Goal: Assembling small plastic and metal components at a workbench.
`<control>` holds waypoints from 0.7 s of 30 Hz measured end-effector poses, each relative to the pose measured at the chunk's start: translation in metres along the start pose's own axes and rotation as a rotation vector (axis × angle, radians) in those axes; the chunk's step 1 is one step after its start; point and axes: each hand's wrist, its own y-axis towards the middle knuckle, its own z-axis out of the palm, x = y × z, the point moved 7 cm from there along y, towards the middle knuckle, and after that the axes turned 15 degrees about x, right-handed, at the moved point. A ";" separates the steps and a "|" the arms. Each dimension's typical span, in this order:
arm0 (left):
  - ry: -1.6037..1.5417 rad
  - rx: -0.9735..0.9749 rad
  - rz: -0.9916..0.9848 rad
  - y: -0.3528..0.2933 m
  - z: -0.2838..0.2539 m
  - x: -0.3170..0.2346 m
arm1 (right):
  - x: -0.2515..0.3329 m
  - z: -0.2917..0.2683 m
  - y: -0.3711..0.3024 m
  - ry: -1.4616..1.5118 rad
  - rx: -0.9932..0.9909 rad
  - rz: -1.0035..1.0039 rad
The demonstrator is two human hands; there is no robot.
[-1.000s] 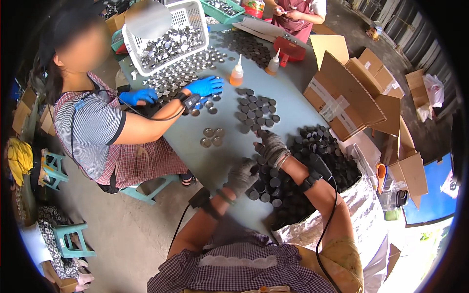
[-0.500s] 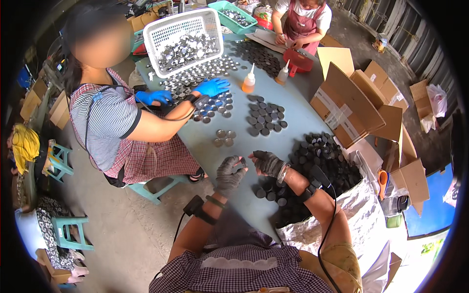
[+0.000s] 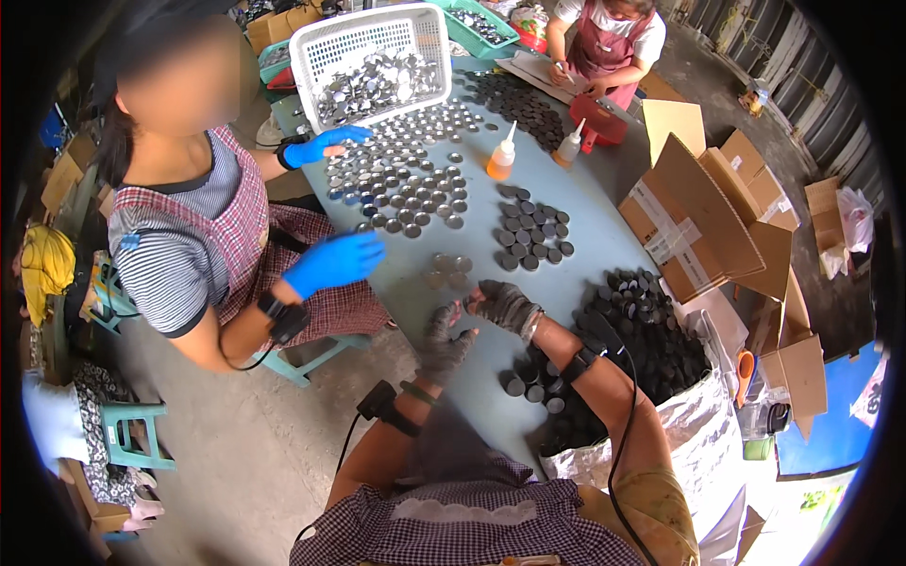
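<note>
My left hand (image 3: 442,344), in a worn grey glove, is curled at the near edge of the table. My right hand (image 3: 507,309), gloved the same way, meets it at the fingertips. Both look pinched around something small, but the fingers hide what it is. Just beyond them lies a small cluster of silver round caps (image 3: 451,265). Farther off to the right is a group of dark round caps (image 3: 534,229). Beside my right forearm a large heap of black round caps (image 3: 628,330) spreads over the table and a white sack (image 3: 694,424).
Across the left side, a co-worker's blue-gloved hands (image 3: 335,262) hover near rows of silver caps (image 3: 415,193). A white basket (image 3: 368,24) of silver pieces stands behind. Two squeeze bottles (image 3: 501,160) stand mid-table. Opened cardboard boxes (image 3: 694,222) crowd the right edge. Another person writes at the far end.
My fingertips have come together, closer to the small silver cluster. The co-worker's blue-gloved hands have lifted off the silver caps, one drawing back toward the table edge. The whole view has shifted slightly.
</note>
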 end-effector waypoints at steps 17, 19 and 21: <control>0.198 0.098 0.069 0.001 0.015 -0.010 | -0.046 -0.056 0.056 -1.230 0.012 0.189; 0.323 0.156 0.153 0.003 0.024 -0.023 | -0.033 -0.086 0.028 -0.987 -0.189 0.201; 0.373 0.248 0.091 0.001 0.035 -0.027 | -0.020 -0.088 0.010 -1.002 -0.232 0.190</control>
